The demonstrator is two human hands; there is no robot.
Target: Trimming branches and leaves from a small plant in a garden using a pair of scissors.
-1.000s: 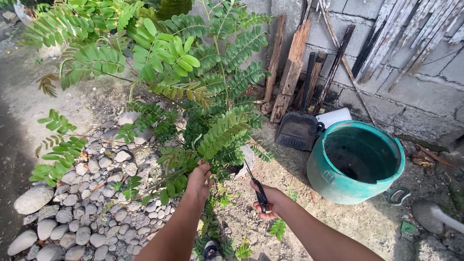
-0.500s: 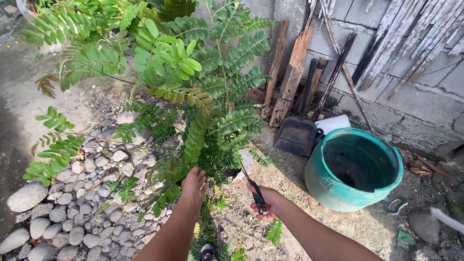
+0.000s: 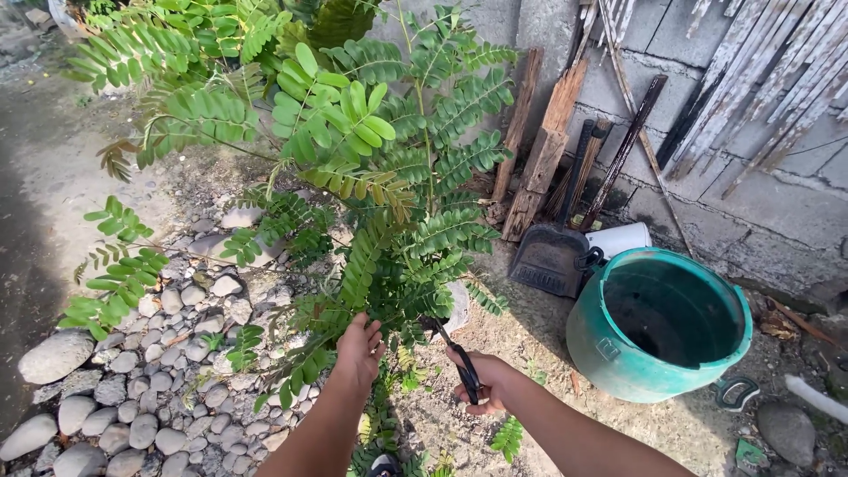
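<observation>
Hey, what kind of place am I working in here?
Most likely a backyard or garden corner by a block wall: a leafy shrub grows beside a bed of river stones, with a teal bucket and a dustpan on bare dirt.

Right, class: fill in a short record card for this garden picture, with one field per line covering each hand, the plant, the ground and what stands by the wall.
left hand: grips a leafy branch of the plant
right hand: holds black shears, blades pointing into the foliage
ground: round stones on the left, bare soil on the right
by wall: green bucket, black dustpan, wooden planks
cuttings: green sprigs lie on the soil near the hands
</observation>
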